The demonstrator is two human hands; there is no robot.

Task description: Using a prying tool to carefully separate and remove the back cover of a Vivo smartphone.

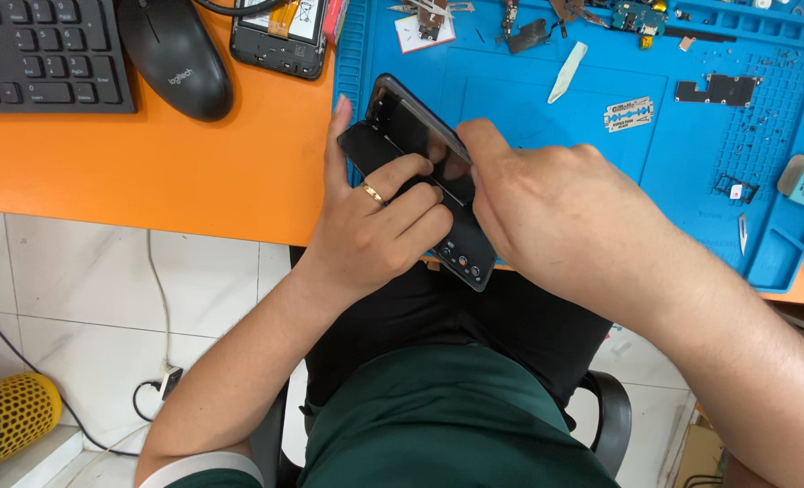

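A dark smartphone is held above the front edge of the orange desk, its screen panel lifted partly away from the body. My left hand, wearing a gold ring, grips the phone from the left side with fingers curled over the body. My right hand presses against the phone's right edge, the fingertips at the seam between the screen and the body. Whether the right hand holds a small tool is hidden.
A blue work mat lies on the orange desk and carries a razor blade, a white pry pick, small parts and screws. A black keyboard, a mouse and another opened phone sit at the far left.
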